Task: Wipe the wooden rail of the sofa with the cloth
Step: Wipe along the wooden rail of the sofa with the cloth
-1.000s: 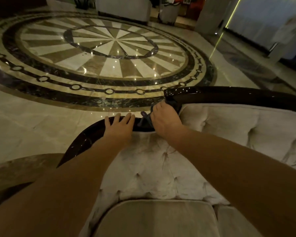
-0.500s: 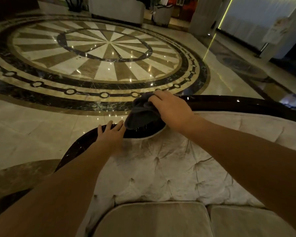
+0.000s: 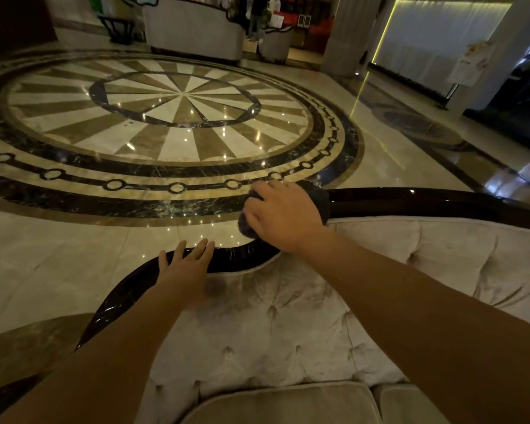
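Polished marble floor (image 3: 74, 240) gleams; right hand (image 3: 283, 217) presses dark cloth (image 3: 320, 201) onto the glossy curved rail (image 3: 410, 200); left hand (image 3: 185, 266) rests flat, open.

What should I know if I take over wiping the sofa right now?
Right hand: pressed down on the dark cloth, which sits on the wooden rail where it curves up to the higher part.
Left hand: flat and open on the lower rail, holding nothing.
Sofa back: pale tufted fabric just below the rail.
Done: cannot tell which parts are already wiped; the whole rail looks glossy.
Left: probably the long stretch of rail running right from the cloth, and the lower sweep under the left hand if that has not been done.
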A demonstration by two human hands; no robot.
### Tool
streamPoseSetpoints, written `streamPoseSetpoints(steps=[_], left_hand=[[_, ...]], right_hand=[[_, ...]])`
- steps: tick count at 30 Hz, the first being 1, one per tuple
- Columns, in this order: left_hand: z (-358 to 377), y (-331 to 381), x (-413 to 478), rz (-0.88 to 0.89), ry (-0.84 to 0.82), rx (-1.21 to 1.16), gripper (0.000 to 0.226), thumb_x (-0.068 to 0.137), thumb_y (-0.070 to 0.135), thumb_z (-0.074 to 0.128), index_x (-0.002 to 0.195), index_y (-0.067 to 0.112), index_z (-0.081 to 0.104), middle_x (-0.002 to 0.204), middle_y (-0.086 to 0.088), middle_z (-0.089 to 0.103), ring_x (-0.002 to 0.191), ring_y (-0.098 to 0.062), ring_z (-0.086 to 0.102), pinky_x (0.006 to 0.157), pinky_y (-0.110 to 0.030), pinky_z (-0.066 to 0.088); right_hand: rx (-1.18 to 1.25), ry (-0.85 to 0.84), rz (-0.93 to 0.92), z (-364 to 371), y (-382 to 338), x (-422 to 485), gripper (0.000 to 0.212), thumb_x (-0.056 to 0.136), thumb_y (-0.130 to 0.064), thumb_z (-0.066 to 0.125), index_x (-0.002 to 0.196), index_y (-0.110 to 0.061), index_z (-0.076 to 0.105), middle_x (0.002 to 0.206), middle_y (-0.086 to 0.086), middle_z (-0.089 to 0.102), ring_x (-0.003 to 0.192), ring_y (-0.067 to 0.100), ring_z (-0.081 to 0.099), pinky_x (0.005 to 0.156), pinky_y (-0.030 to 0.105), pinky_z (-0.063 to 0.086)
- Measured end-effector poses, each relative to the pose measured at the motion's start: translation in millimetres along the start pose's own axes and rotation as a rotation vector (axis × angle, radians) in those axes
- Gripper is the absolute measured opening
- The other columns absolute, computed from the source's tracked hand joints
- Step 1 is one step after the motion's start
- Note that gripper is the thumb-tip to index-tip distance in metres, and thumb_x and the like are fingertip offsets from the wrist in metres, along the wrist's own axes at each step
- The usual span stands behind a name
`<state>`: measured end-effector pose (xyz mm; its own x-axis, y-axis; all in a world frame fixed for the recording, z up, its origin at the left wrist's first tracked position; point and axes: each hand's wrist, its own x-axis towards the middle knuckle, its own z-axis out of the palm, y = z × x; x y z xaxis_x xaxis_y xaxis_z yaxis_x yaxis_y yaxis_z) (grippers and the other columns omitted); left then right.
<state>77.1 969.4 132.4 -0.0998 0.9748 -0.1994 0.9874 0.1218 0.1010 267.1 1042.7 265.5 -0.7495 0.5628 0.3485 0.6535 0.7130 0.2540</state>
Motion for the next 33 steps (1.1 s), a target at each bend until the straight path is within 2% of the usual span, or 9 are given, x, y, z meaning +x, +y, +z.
streamPoseSetpoints(steps=[3,6,10,12,14,17,24,30,33], left_hand=[[-1,-1,1,-0.003,-0.026,-0.016,0.105,0.083,0.021,0.066,0.153,0.031,-0.013,0.164,0.009,-0.013,0.149,-0.033,-0.010,0.115,-0.063,-0.003],[-7,1,0,-0.003,-0.073,-0.020,0.100,0.086,0.022,0.064,0.154,0.031,-0.009,0.165,0.009,-0.009,0.150,-0.033,-0.008,0.115,-0.063,0.001],[-60,9,7,-0.014,-0.197,-0.177,0.063,0.092,0.018,0.054,0.150,0.017,0.031,0.158,-0.007,0.032,0.143,-0.031,0.029,0.114,-0.045,0.027],[-99,30,11,-0.019,-0.003,-0.401,0.046,0.093,0.014,0.046,0.138,0.016,0.051,0.143,-0.013,0.051,0.130,-0.031,0.046,0.107,-0.042,0.039],[-129,70,11,0.021,0.272,-0.511,0.034,0.096,0.019,0.040,0.123,0.017,0.062,0.120,-0.012,0.064,0.108,-0.031,0.059,0.090,-0.041,0.049],[-154,134,9,0.086,0.342,-0.411,0.029,0.098,0.023,0.038,0.106,0.014,0.064,0.099,-0.011,0.067,0.087,-0.028,0.062,0.075,-0.041,0.052],[-152,249,25,0.082,0.451,-0.167,0.039,0.101,0.035,0.028,0.090,0.016,0.061,0.086,-0.008,0.064,0.081,-0.027,0.061,0.082,-0.049,0.051],[-153,392,48,0.159,0.530,-0.088,0.044,0.098,0.044,0.026,0.079,0.021,0.059,0.074,-0.002,0.062,0.067,-0.022,0.058,0.067,-0.039,0.050],[-151,464,56,0.205,0.525,-0.049,0.039,0.098,0.043,0.028,0.082,0.021,0.056,0.077,-0.002,0.063,0.069,-0.022,0.057,0.069,-0.039,0.048]], right_hand=[[0.042,0.117,0.086,-1,17,-7,0.042,0.100,-0.042,0.038,0.098,-0.022,0.074,0.099,0.001,0.068,0.083,0.022,0.062,0.071,0.036,0.045],[-0.015,0.112,0.194,-4,35,-18,0.054,0.094,-0.061,0.038,0.097,-0.021,0.074,0.091,0.001,0.067,0.080,0.022,0.062,0.070,0.035,0.044],[-0.043,0.108,0.275,-10,54,-28,0.059,0.090,-0.070,0.039,0.089,-0.021,0.073,0.083,0.001,0.065,0.077,0.023,0.060,0.068,0.035,0.039],[-0.051,0.113,0.297,-12,62,-31,0.055,0.092,-0.065,0.038,0.085,-0.022,0.072,0.082,0.001,0.064,0.077,0.023,0.060,0.068,0.035,0.040],[-0.048,0.125,0.308,-13,72,-37,0.050,0.094,-0.059,0.039,0.082,-0.021,0.070,0.081,0.001,0.064,0.076,0.023,0.059,0.069,0.037,0.043],[-0.022,0.156,0.342,-16,90,-50,0.046,0.094,-0.051,0.041,0.078,-0.018,0.068,0.078,0.003,0.063,0.073,0.024,0.059,0.068,0.038,0.043],[0.027,0.208,0.439,-28,199,-124,0.045,0.093,-0.047,0.038,0.072,-0.017,0.064,0.074,0.003,0.060,0.070,0.026,0.057,0.066,0.037,0.038],[0.054,0.272,0.519,-22,303,-199,0.044,0.093,-0.048,0.038,0.076,-0.019,0.066,0.076,0.002,0.060,0.072,0.024,0.056,0.067,0.035,0.034],[0.097,0.305,0.563,-16,352,-237,0.039,0.092,-0.047,0.038,0.071,-0.022,0.060,0.073,-0.002,0.053,0.069,0.020,0.049,0.066,0.035,0.035]])
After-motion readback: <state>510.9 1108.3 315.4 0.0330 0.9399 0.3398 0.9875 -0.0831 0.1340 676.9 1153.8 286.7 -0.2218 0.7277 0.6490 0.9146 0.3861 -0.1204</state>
